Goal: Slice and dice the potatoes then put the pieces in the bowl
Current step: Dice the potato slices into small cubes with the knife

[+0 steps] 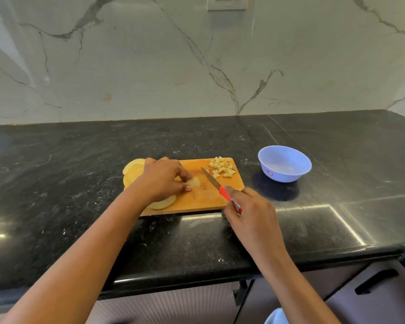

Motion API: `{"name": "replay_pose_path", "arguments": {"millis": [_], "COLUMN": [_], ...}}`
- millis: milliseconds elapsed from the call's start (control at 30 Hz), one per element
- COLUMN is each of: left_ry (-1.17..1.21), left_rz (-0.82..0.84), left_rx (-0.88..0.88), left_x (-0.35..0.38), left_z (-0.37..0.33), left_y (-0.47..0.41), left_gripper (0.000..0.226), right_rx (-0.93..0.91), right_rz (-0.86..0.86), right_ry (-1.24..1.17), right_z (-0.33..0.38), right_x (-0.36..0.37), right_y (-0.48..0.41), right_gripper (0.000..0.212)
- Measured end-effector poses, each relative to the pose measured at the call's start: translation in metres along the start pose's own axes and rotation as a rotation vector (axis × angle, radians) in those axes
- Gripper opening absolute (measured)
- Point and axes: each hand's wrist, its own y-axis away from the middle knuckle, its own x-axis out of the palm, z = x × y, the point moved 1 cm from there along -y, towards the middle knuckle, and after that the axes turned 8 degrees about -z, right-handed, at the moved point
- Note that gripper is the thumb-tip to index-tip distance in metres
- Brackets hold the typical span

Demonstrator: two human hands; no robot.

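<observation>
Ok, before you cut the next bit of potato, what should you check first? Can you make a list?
1. Knife held firmly: the right hand grips its red handle. Ok.
2. Potato slice steady: the left hand pinches it on the cutting board. Ok.
3. Fingers clear of the blade: a gap shows between them. Ok.
4. Cutting room: the diced pieces sit at the board's far right corner, out of the way. Ok.
5. Bowl ready: upright to the right of the board, no pieces in it. Ok.
6. Blade sharp: cannot tell.
</observation>
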Motion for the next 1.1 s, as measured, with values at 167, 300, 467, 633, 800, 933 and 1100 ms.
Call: {"name": "replay_pose_path", "arguments": {"millis": [167,300,467,633,800,933,1100], "left_ry": [0.1,0.028,-0.006,0.059,0.034,0.062,0.059], "left_rz": [-0.053,-0.093,-0.129,-0.158,-0.23,-0.254,-0.265], "left_rx": [-0.052,-0.063,-0.077,-0.089,-0.107,-0.128,-0.133], "left_x": [0.002,0.003,0.007,0.015,0.017,0.017,0.016], "left_z": [0.001,-0.003,-0.008,-0.009,-0.013,-0.013,-0.011], "left_y": [-0.002,-0.006,-0.011,-0.006,-0.007,-0.006,-0.002], "left_gripper": [0.036,0.037,0.036,0.042,0.038,0.037,0.038], "right_rx": [0.016,0.017,0.023,0.031,0.035,0.028,0.039], "right_rz": [0.028,0.043,0.055,0.05,0.064,0.07,0.042], "right_ry": [-0.004,-0.008,0.006,0.036,0.025,0.059,0.052], "right_z": [0.0,0.002,0.003,0.006,0.016,0.016,0.018], "right_x": [-0.001,-0.002,-0.002,0.0,0.011,0.013,0.01], "right_y": [0.0,0.0,-0.001,-0.001,-0.005,-0.007,-0.006], "right_gripper": [0.038,0.038,0.039,0.039,0.041,0.044,0.043]}}
